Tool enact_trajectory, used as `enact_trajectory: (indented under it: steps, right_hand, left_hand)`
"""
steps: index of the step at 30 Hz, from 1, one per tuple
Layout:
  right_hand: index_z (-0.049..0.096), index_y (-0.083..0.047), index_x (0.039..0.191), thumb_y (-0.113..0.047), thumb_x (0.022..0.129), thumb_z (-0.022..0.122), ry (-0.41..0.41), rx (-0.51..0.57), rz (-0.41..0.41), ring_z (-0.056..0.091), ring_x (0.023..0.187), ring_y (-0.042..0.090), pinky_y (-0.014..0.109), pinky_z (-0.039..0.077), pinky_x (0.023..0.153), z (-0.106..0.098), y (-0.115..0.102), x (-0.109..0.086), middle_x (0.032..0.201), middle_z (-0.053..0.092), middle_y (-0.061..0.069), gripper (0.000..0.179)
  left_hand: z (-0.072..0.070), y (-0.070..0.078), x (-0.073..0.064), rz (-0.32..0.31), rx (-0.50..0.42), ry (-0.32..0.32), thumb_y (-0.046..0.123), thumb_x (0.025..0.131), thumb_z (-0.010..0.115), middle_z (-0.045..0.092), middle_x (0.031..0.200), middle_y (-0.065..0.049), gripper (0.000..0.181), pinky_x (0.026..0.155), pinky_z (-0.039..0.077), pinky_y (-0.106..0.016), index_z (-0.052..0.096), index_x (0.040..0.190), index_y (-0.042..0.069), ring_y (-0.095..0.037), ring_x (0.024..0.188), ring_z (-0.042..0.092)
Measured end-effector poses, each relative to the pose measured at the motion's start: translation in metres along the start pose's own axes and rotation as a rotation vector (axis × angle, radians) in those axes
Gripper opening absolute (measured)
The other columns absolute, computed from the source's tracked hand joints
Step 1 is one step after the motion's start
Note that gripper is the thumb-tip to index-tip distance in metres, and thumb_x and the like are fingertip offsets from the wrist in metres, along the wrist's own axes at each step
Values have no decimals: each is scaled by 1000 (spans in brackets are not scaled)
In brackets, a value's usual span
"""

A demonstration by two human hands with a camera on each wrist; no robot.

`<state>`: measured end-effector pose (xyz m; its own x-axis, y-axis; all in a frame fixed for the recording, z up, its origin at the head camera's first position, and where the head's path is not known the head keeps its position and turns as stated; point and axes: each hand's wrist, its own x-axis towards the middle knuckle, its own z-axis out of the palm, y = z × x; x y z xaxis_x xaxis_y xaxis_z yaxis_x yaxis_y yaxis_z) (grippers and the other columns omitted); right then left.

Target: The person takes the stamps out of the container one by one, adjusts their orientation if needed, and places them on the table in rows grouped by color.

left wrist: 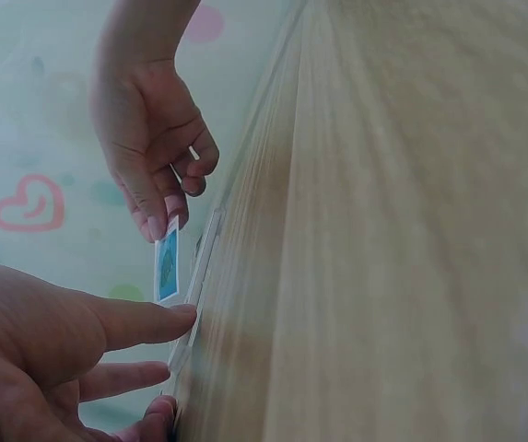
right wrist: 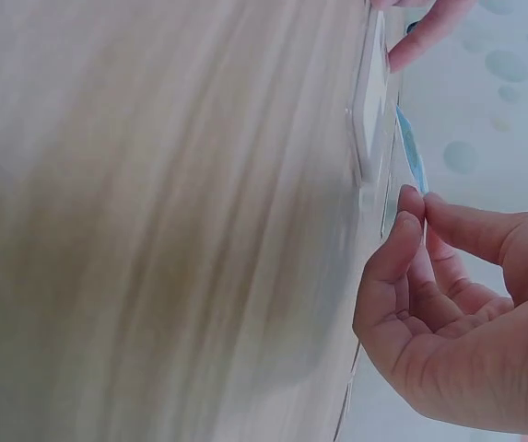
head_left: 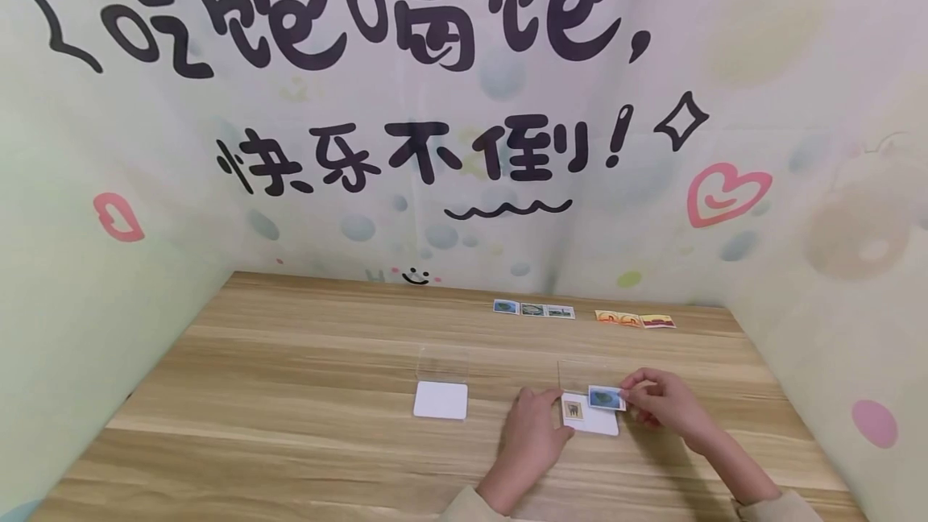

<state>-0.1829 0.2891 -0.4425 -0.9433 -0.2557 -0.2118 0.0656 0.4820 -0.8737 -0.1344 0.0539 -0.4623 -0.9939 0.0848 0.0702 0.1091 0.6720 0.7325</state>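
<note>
Between thumb and fingertips my right hand (head_left: 670,405) pinches a blue stamp (head_left: 603,398) by its right edge. The stamp is over the upper right part of a white card (head_left: 600,424). A small brown stamp (head_left: 573,410) lies at that card's left side, and a clear plastic flap (head_left: 580,373) extends behind. With fingers extended, my left hand (head_left: 532,429) touches the card's left edge. The left wrist view shows the blue stamp (left wrist: 168,265) hanging from the right fingertips, close to the card's surface.
Left of my hands lies another white card (head_left: 441,400) with its own clear flap (head_left: 443,363). Farther back on the wooden table (head_left: 290,385) are a row of blue and green stamps (head_left: 533,309) and a row of orange and yellow stamps (head_left: 629,319). A printed wall cloth (head_left: 406,240) stands behind.
</note>
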Motion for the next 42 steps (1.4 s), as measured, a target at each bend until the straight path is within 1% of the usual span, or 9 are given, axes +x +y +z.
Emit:
enact_trajectory:
  steps: [4, 10, 14, 20, 28, 35, 42]
  right_hand:
    - [57, 14, 113, -4, 105, 60, -3, 2, -18, 55, 65, 13, 27, 47, 58, -2, 0, 1, 79, 64, 6, 20]
    - [59, 13, 113, -5, 105, 61, 20, -11, -2, 54, 65, 12, 27, 47, 58, -2, -5, 2, 79, 63, 5, 20]
    - [60, 11, 112, -5, 105, 62, 43, -20, 15, 53, 65, 13, 27, 47, 58, -1, -8, 3, 79, 63, 4, 18]
    - [61, 10, 112, -5, 104, 62, 57, -27, 16, 53, 66, 14, 27, 48, 58, 0, -9, 6, 78, 62, 4, 17]
    - [61, 10, 111, -4, 104, 62, 67, -18, 16, 54, 66, 14, 27, 48, 58, 1, -11, 10, 77, 62, 3, 16]
    - [59, 13, 112, -3, 105, 61, 60, -23, -26, 53, 64, 14, 28, 46, 57, 0, -12, 16, 79, 64, 5, 18]
    - [61, 12, 112, -4, 105, 61, 72, -48, -25, 53, 64, 15, 29, 47, 58, -2, -16, 21, 80, 65, 5, 17]
  left_hand:
    - [0, -1, -1, 8, 13, 8, 17, 78, 92, 62, 98, -12, 52, 70, 54, -34, 75, 126, 7, -26, 85, 64]
    - [0, -1, 0, 10, 19, 6, 17, 79, 92, 63, 100, -13, 52, 73, 55, -34, 75, 126, 6, -26, 88, 64]
    - [-1, -1, 0, 13, 16, 6, 16, 79, 92, 64, 100, -14, 51, 73, 55, -35, 75, 125, 6, -28, 88, 65]
    - [-2, 0, 0, 11, -3, -4, 14, 79, 92, 63, 100, -15, 52, 72, 56, -36, 74, 126, 4, -28, 86, 64]
    - [-2, 1, 1, 2, -8, -17, 13, 80, 91, 63, 100, -14, 51, 72, 54, -34, 74, 126, 3, -25, 86, 63]
    - [-2, 1, 0, 8, -3, -4, 14, 79, 92, 63, 100, -15, 51, 73, 56, -36, 74, 126, 3, -27, 87, 64]
    - [-2, 0, 0, 2, -21, -3, 14, 79, 91, 63, 101, -14, 51, 74, 56, -36, 74, 126, 3, -27, 88, 64]
